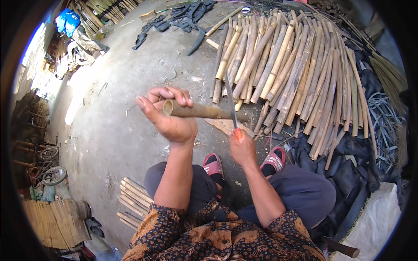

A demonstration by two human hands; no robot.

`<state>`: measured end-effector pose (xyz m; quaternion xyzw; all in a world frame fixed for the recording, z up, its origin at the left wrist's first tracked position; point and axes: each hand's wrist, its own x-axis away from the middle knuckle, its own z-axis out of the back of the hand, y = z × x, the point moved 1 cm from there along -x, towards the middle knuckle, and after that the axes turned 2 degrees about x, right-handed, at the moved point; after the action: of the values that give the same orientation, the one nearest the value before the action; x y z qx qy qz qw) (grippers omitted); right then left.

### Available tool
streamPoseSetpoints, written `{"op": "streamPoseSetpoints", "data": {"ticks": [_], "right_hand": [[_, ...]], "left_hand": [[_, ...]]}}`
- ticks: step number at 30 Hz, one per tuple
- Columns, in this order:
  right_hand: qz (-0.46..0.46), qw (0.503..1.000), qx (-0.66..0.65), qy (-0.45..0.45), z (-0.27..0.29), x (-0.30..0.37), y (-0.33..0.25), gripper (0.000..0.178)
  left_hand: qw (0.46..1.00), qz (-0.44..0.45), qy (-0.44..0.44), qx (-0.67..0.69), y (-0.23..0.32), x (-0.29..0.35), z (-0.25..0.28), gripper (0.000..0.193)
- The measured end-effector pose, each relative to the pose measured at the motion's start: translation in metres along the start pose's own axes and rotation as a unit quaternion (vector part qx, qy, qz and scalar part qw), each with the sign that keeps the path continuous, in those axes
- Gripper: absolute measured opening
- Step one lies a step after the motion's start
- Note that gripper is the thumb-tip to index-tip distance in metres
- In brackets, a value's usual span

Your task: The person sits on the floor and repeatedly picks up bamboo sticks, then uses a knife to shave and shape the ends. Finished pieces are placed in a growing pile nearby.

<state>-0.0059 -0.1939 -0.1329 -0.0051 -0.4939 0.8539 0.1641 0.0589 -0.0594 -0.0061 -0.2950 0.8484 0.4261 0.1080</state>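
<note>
My left hand [175,128] holds a hollow bamboo tube [204,111] near its open end, with the fingers curled over the top and the thumb pointing away from it. The tube lies nearly level in front of my knees. My right hand [244,151] is closed round the orange handle of a knife [231,98]. Its long, thin blade points away from me and crosses the tube near the far right end. From this angle I cannot tell how deep the edge sits in the bamboo. Below the tube, a flat wooden piece [226,125] rests on the floor.
A large heap of bamboo poles [300,65] spreads across the right, beside dark sheeting [352,161] and a white sack [374,222]. Shorter bamboo pieces [133,198] lie by my left knee. Dark cloth strips [187,17] lie farther off. Another person [68,24] is at the far left.
</note>
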Motion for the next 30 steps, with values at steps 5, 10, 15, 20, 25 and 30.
{"op": "streamPoseSetpoints", "data": {"ticks": [5, 10, 15, 20, 25, 30], "right_hand": [[0.127, 0.989, -0.081, -0.008, -0.012, 0.01, 0.01, 0.03], [0.076, 0.995, -0.06, -0.027, -0.01, 0.01, 0.01, 0.032], [0.193, 0.975, -0.079, -0.071, -0.014, 0.008, 0.004, 0.03], [0.088, 0.996, -0.016, 0.007, -0.014, 0.011, 0.006, 0.028], [0.159, 0.984, -0.066, -0.047, -0.013, 0.009, 0.006, 0.031], [0.1, 0.994, -0.031, -0.012, -0.017, 0.011, 0.011, 0.031]], "left_hand": [[0.997, 0.047, -0.057, 0.0, 0.003, -0.004, 0.01, 0.063], [0.997, 0.077, -0.02, -0.01, 0.009, -0.002, 0.018, 0.064], [0.997, 0.078, -0.012, 0.022, 0.008, -0.001, 0.024, 0.071], [0.999, 0.007, -0.024, 0.022, 0.006, 0.005, 0.024, 0.068], [0.999, 0.031, -0.039, 0.013, 0.008, 0.005, 0.025, 0.064], [0.995, 0.071, 0.068, 0.007, 0.009, 0.002, 0.023, 0.065]]}}
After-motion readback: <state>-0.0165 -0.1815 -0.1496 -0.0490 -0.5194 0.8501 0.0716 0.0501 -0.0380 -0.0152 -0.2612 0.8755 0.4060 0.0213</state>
